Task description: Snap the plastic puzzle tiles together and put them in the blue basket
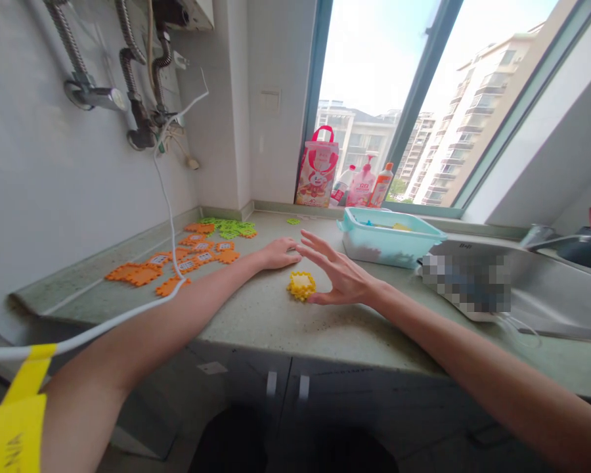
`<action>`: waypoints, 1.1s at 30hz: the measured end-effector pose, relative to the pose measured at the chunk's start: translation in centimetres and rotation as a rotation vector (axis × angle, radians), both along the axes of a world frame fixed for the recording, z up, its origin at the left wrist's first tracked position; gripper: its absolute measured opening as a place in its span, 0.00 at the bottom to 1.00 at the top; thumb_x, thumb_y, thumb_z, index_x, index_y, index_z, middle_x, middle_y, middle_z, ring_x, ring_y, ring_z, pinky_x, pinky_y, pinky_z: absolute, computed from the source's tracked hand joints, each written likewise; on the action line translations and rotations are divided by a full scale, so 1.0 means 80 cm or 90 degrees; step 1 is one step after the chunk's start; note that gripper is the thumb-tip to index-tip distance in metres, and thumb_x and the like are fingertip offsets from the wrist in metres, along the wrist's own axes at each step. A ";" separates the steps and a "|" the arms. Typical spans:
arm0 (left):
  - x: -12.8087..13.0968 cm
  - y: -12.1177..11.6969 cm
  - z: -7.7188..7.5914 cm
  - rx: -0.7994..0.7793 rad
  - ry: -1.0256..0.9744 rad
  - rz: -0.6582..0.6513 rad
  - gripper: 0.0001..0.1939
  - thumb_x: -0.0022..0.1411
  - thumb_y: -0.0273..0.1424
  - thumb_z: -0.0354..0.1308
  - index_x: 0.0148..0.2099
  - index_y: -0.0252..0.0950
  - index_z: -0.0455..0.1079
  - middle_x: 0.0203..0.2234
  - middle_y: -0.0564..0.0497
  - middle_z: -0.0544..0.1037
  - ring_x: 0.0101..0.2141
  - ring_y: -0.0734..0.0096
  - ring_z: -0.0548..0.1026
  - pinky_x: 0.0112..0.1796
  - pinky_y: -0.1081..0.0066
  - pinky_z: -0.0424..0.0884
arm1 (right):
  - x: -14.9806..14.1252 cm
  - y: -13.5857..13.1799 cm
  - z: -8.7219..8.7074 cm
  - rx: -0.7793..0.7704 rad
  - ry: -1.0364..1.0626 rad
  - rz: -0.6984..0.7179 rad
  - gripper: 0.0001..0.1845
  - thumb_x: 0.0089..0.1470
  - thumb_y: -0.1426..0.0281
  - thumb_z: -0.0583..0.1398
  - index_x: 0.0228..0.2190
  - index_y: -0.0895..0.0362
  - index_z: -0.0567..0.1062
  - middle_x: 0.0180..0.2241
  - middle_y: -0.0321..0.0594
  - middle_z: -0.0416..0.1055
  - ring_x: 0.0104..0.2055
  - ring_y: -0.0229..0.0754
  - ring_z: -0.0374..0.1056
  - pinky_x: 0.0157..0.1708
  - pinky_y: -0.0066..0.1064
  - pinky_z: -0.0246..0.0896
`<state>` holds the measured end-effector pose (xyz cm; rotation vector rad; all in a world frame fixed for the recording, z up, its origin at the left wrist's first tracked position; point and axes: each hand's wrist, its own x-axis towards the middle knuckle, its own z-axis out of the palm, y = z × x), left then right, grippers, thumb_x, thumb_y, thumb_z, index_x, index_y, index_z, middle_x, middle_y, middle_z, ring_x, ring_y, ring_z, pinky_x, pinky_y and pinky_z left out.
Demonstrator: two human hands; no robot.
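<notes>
My left hand point(279, 253) lies palm down on the speckled counter point(256, 315), fingers flat and holding nothing. My right hand point(335, 272) hovers just right of a small stack of yellow toothed foam tiles point(301, 285), fingers spread and apart, thumb close to the stack. Orange foam tiles point(177, 259) lie scattered on the counter to the left, and green ones point(229, 228) sit further back near the wall corner.
A light blue plastic tub point(389, 238) stands behind my right hand. Bottles and a pink bag point(318, 167) line the window sill. A steel sink point(556, 289) is at right. A white cable point(170, 217) hangs across the counter's left side.
</notes>
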<state>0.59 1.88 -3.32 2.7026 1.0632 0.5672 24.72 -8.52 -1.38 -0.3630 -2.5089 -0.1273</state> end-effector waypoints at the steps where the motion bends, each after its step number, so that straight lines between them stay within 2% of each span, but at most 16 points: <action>1: 0.000 0.001 0.000 -0.005 0.001 -0.008 0.20 0.71 0.39 0.58 0.59 0.42 0.82 0.58 0.49 0.83 0.58 0.54 0.79 0.62 0.63 0.72 | -0.003 -0.001 -0.003 -0.004 -0.004 0.000 0.57 0.64 0.46 0.67 0.80 0.42 0.43 0.80 0.57 0.41 0.77 0.65 0.57 0.72 0.62 0.59; 3: -0.001 0.002 0.001 -0.004 0.010 -0.015 0.21 0.72 0.40 0.56 0.60 0.42 0.81 0.57 0.48 0.83 0.57 0.56 0.79 0.61 0.64 0.73 | -0.009 -0.002 -0.008 -0.014 -0.012 -0.002 0.57 0.64 0.46 0.68 0.80 0.41 0.45 0.79 0.58 0.44 0.74 0.63 0.61 0.70 0.60 0.62; 5: -0.004 0.004 0.001 0.011 0.043 0.001 0.21 0.71 0.42 0.58 0.60 0.43 0.80 0.57 0.48 0.83 0.57 0.56 0.79 0.61 0.64 0.72 | -0.013 -0.003 -0.010 -0.024 -0.030 -0.010 0.53 0.64 0.47 0.68 0.79 0.42 0.51 0.77 0.58 0.51 0.71 0.61 0.66 0.68 0.58 0.65; 8: -0.010 0.006 0.001 0.042 0.087 0.062 0.24 0.71 0.46 0.58 0.62 0.42 0.79 0.60 0.44 0.80 0.61 0.52 0.76 0.64 0.59 0.69 | -0.016 -0.003 -0.011 -0.051 -0.097 -0.032 0.41 0.66 0.49 0.66 0.73 0.47 0.67 0.66 0.54 0.71 0.63 0.58 0.73 0.63 0.55 0.71; 10: -0.013 0.006 0.001 0.051 0.092 0.102 0.28 0.73 0.50 0.55 0.64 0.40 0.78 0.63 0.40 0.78 0.63 0.49 0.74 0.66 0.55 0.67 | -0.017 -0.002 -0.011 -0.065 -0.127 -0.051 0.30 0.69 0.54 0.64 0.67 0.49 0.75 0.57 0.50 0.80 0.57 0.55 0.77 0.60 0.51 0.73; 12: -0.015 0.007 -0.001 0.049 0.091 0.116 0.30 0.73 0.52 0.54 0.65 0.39 0.77 0.64 0.39 0.77 0.64 0.48 0.73 0.66 0.54 0.66 | -0.017 -0.001 -0.012 -0.062 -0.131 -0.063 0.23 0.70 0.60 0.63 0.63 0.49 0.79 0.52 0.47 0.82 0.53 0.52 0.78 0.57 0.48 0.74; 14: -0.015 0.008 -0.002 0.041 0.089 0.117 0.30 0.73 0.52 0.54 0.65 0.40 0.77 0.63 0.40 0.77 0.64 0.49 0.73 0.66 0.55 0.66 | -0.018 -0.001 -0.012 -0.047 -0.136 -0.068 0.22 0.69 0.64 0.62 0.62 0.47 0.80 0.51 0.46 0.82 0.51 0.51 0.78 0.56 0.47 0.74; 19: -0.016 0.013 -0.003 0.036 0.083 0.116 0.31 0.72 0.54 0.53 0.65 0.40 0.77 0.63 0.40 0.77 0.64 0.49 0.73 0.66 0.55 0.67 | -0.017 0.000 -0.009 -0.009 -0.159 -0.060 0.23 0.69 0.64 0.62 0.62 0.47 0.80 0.51 0.47 0.81 0.50 0.52 0.76 0.53 0.47 0.76; 22: -0.016 0.015 -0.004 0.032 0.080 0.116 0.31 0.72 0.54 0.53 0.65 0.41 0.77 0.63 0.41 0.77 0.64 0.49 0.73 0.66 0.54 0.66 | -0.005 0.003 0.009 0.021 -0.098 -0.070 0.21 0.69 0.63 0.61 0.60 0.45 0.81 0.53 0.46 0.80 0.51 0.52 0.76 0.54 0.47 0.76; 24: -0.017 0.016 -0.005 0.029 0.080 0.114 0.30 0.72 0.53 0.53 0.65 0.42 0.77 0.63 0.42 0.77 0.64 0.50 0.73 0.67 0.55 0.66 | 0.016 0.007 0.028 0.054 -0.012 -0.128 0.20 0.69 0.61 0.60 0.58 0.43 0.82 0.53 0.44 0.80 0.51 0.52 0.76 0.55 0.47 0.75; 28: -0.018 0.017 -0.004 0.028 0.084 0.111 0.31 0.72 0.54 0.53 0.65 0.42 0.77 0.63 0.41 0.77 0.64 0.52 0.73 0.66 0.56 0.66 | 0.083 0.019 0.066 0.188 0.231 -0.340 0.22 0.68 0.56 0.58 0.58 0.46 0.81 0.51 0.47 0.80 0.52 0.54 0.76 0.57 0.54 0.74; 31: -0.019 0.017 -0.004 0.028 0.082 0.108 0.31 0.72 0.54 0.53 0.65 0.41 0.77 0.63 0.40 0.77 0.64 0.51 0.73 0.66 0.55 0.66 | 0.137 0.027 0.082 0.275 0.377 -0.513 0.28 0.70 0.53 0.54 0.62 0.50 0.78 0.53 0.51 0.78 0.57 0.58 0.74 0.60 0.59 0.71; 33: -0.019 0.018 -0.004 0.025 0.077 0.106 0.32 0.71 0.54 0.53 0.64 0.40 0.77 0.63 0.40 0.77 0.64 0.50 0.73 0.66 0.55 0.66 | 0.164 0.034 0.087 0.334 0.467 -0.567 0.30 0.72 0.53 0.50 0.65 0.54 0.74 0.55 0.54 0.76 0.59 0.58 0.73 0.60 0.59 0.70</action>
